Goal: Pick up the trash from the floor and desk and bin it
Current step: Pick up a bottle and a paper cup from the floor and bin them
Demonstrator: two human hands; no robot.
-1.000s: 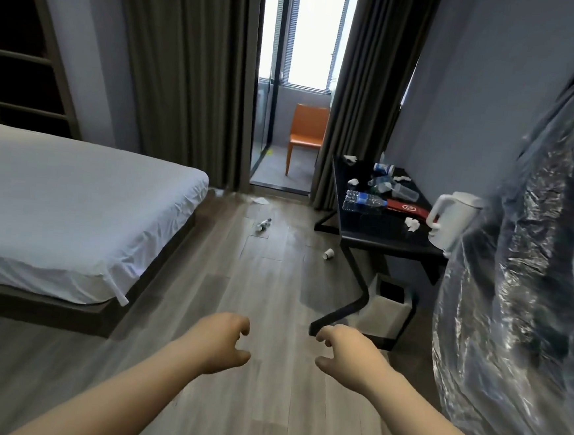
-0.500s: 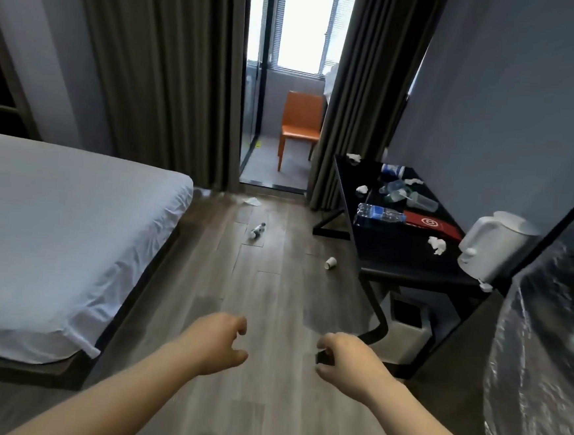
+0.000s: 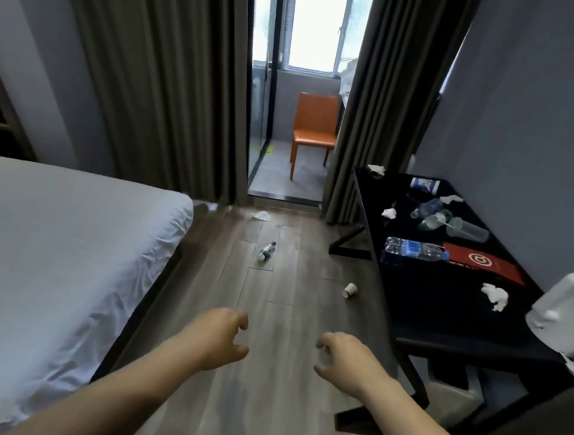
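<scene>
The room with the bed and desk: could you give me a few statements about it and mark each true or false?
1. Both hands are empty. True: the left hand and right hand hold nothing.
2. A paper cup lies on the floor. True.
3. The chair is blue. False: it is orange.
4. The water bottle stands upright on the desk. False: it lies on its side.
5. The kettle sits on the bed. False: it sits on the desk.

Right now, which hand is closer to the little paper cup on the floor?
Right. The right hand is just below and a bit left of the paper cup; the left hand sits farther left, nearer the bed.
</scene>
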